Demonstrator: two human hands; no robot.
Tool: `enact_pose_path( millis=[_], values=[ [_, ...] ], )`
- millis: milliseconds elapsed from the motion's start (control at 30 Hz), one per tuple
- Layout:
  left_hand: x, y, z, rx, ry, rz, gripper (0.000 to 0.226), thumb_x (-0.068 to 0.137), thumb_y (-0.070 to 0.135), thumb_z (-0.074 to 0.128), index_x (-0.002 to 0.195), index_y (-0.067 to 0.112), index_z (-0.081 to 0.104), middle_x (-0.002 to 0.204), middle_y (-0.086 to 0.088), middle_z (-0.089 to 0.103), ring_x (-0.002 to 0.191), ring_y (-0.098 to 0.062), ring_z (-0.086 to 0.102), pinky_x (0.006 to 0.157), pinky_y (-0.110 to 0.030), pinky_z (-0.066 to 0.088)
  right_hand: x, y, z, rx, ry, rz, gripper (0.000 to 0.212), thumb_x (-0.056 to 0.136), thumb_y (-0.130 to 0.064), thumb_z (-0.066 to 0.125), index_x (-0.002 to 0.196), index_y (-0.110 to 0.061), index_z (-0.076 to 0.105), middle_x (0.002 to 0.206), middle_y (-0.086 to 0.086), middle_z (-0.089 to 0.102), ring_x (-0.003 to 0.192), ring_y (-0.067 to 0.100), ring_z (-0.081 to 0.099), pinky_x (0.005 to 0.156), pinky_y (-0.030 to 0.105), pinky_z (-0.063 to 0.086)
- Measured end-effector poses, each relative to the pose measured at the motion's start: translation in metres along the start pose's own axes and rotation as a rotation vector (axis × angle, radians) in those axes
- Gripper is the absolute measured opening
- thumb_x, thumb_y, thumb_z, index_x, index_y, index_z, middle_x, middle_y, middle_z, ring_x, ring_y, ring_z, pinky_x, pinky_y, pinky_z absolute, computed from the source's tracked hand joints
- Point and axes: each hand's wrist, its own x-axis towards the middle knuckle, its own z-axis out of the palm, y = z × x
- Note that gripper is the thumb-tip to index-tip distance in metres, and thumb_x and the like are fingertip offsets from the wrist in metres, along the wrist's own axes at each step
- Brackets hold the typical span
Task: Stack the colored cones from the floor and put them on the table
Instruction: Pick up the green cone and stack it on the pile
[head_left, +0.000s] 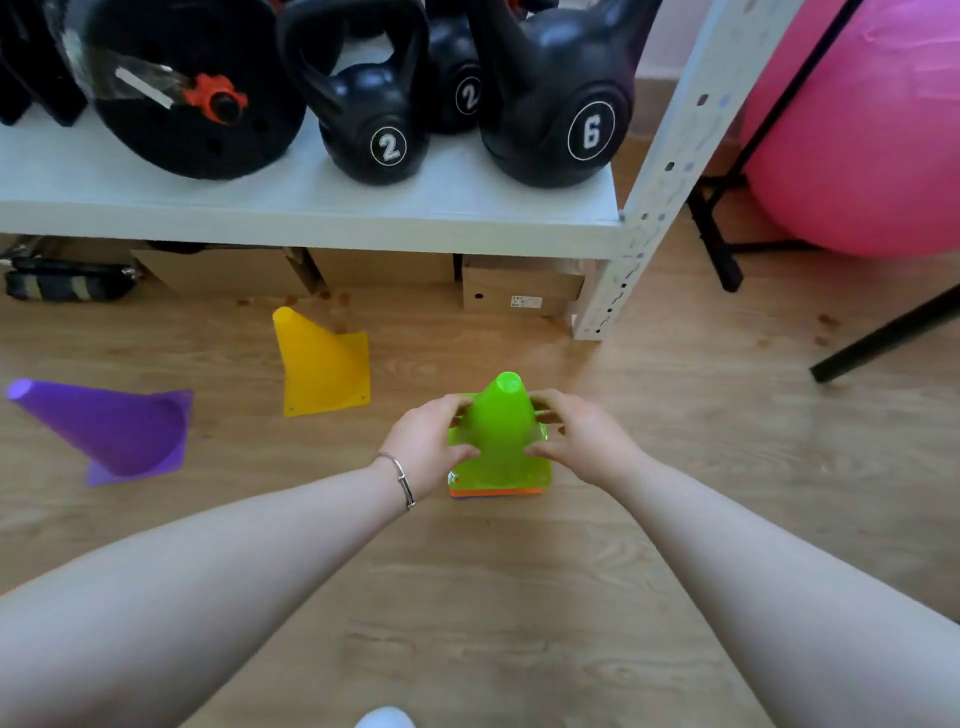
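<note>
A green cone (501, 426) stands upright on the wooden floor as the top of a small stack; orange and blue base edges (498, 492) show beneath it. My left hand (431, 441) grips its left side and my right hand (582, 434) grips its right side, fingers wrapped around the cone. A yellow cone (322, 361) stands on the floor to the left, further back. A purple cone (111, 428) stands at the far left.
A white metal shelf (311, 223) with black kettlebells (376, 124) and a weight plate (197, 93) runs across the back; its post (618, 280) reaches the floor. Cardboard boxes (519, 288) sit under it. A pink exercise ball (872, 135) and black stand legs (883, 338) are at right.
</note>
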Motion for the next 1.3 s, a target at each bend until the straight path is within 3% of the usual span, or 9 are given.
enact_pose_path(
  millis=[233, 700, 933, 1033, 1167, 1300],
  values=[
    [0.006, -0.02, 0.028, 0.041, -0.044, -0.036, 0.061, 0.071, 0.024, 0.079, 0.125, 0.017, 0.052, 0.124, -0.006, 0.064, 0.115, -0.023, 0.06, 0.099, -0.036, 0.047, 0.004, 0.022, 0.034, 0.012, 0.009, 0.068, 0.068, 0.07, -0.022, 0.081, 0.131, -0.022, 0.051, 0.126, 0.005, 0.063, 0.115, 0.021, 0.06, 0.097, 0.039, 0.049],
    [0.013, -0.034, 0.037, 0.074, -0.093, -0.046, 0.062, 0.074, 0.029, 0.077, 0.128, 0.016, 0.049, 0.129, -0.006, 0.061, 0.118, -0.024, 0.057, 0.099, -0.039, 0.047, 0.004, 0.026, 0.049, 0.017, 0.014, 0.129, 0.072, 0.071, -0.025, 0.081, 0.133, -0.022, 0.045, 0.129, 0.007, 0.06, 0.118, 0.022, 0.058, 0.098, 0.034, 0.047],
    [0.01, -0.022, 0.03, 0.334, -0.166, -0.037, 0.063, 0.082, 0.034, 0.067, 0.135, 0.017, 0.036, 0.129, -0.011, 0.052, 0.112, -0.034, 0.057, 0.085, -0.042, 0.049, 0.004, 0.011, 0.039, -0.27, -0.071, 0.106, 0.068, 0.079, -0.025, 0.073, 0.137, -0.017, 0.038, 0.127, 0.013, 0.055, 0.112, 0.035, 0.056, 0.085, 0.037, 0.045],
    [0.002, -0.018, 0.024, 0.516, -0.088, 0.011, 0.063, 0.082, 0.039, 0.064, 0.134, 0.017, 0.036, 0.126, -0.009, 0.052, 0.112, -0.033, 0.055, 0.086, -0.042, 0.046, 0.001, 0.007, 0.033, -0.495, -0.042, 0.095, 0.058, 0.084, -0.028, 0.067, 0.133, -0.014, 0.039, 0.125, 0.012, 0.055, 0.106, 0.037, 0.058, 0.082, 0.041, 0.047],
    [-0.011, -0.018, 0.012, 0.695, 0.077, 0.03, 0.07, 0.075, 0.045, 0.068, 0.132, 0.015, 0.041, 0.13, -0.009, 0.054, 0.128, -0.031, 0.046, 0.103, -0.045, 0.039, -0.005, -0.001, 0.015, -0.66, 0.16, 0.107, 0.024, 0.088, -0.025, 0.054, 0.108, -0.012, 0.051, 0.11, 0.01, 0.062, 0.102, 0.034, 0.058, 0.081, 0.04, 0.043],
    [-0.019, -0.007, -0.016, 0.704, 0.195, -0.018, 0.066, 0.077, 0.049, 0.065, 0.13, 0.016, 0.043, 0.132, -0.008, 0.053, 0.129, -0.029, 0.045, 0.101, -0.047, 0.039, -0.01, -0.012, -0.008, -0.65, 0.256, 0.111, 0.031, 0.087, -0.04, 0.052, 0.104, -0.014, 0.054, 0.108, 0.01, 0.062, 0.103, 0.034, 0.058, 0.082, 0.04, 0.041]
  ],
)
